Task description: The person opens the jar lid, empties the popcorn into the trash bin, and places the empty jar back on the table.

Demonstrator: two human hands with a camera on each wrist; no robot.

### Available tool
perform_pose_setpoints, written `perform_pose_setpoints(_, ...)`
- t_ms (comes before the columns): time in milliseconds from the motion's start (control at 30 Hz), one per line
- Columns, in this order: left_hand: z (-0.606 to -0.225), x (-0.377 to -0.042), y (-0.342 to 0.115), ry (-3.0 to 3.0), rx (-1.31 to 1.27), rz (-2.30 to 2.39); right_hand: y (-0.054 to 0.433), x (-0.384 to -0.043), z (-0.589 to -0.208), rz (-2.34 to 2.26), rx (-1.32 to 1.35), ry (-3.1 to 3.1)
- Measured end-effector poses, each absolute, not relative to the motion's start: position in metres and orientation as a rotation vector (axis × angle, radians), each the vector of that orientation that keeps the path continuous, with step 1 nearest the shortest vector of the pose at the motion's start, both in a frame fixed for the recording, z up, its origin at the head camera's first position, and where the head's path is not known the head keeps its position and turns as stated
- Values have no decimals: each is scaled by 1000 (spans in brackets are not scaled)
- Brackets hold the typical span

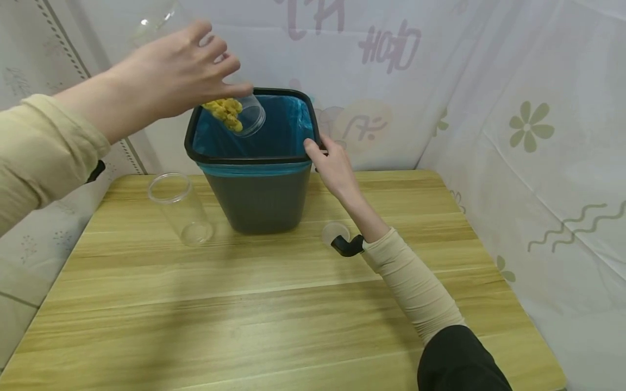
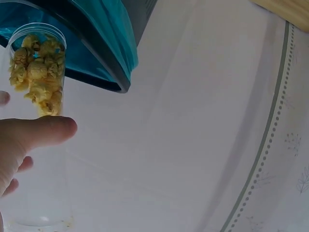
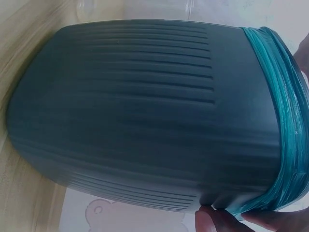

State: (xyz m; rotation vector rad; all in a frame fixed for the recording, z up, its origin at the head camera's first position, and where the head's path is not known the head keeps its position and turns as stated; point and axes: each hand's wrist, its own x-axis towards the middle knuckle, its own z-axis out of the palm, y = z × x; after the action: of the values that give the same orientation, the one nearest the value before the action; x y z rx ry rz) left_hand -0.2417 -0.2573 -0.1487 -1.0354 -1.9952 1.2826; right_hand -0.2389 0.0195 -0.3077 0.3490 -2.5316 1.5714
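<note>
My left hand (image 1: pixel 178 73) grips a clear plastic jar (image 1: pixel 252 117), tipped so that its mouth points over the trash bin. Yellow popcorn (image 1: pixel 226 113) lies along the jar toward its mouth; in the left wrist view, the popcorn (image 2: pixel 41 72) fills the part beyond my thumb. Lined with a blue bag (image 1: pixel 274 130), the dark grey trash bin (image 1: pixel 259 198) stands on the table under the jar's mouth. My right hand (image 1: pixel 332 163) holds the bin's black rim at its right side, thumb on top. In the right wrist view, my fingertips (image 3: pixel 206 220) are against the bin wall.
A second clear jar (image 1: pixel 188 217), without a lid, stands on the wooden table (image 1: pixel 244 304) left of the bin. A round whitish lid (image 1: pixel 330 231) lies to the right, partly behind a black wrist mount (image 1: pixel 348 247). Printed white cloth (image 1: pixel 528 179) hangs behind and beside the table.
</note>
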Motion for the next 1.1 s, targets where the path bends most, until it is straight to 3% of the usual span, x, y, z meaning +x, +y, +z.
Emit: perform_pose_setpoints(1100, -144, -249, -245, -1917, -1107, 1504, 16, -236, -307, 1607, 363, -2511)
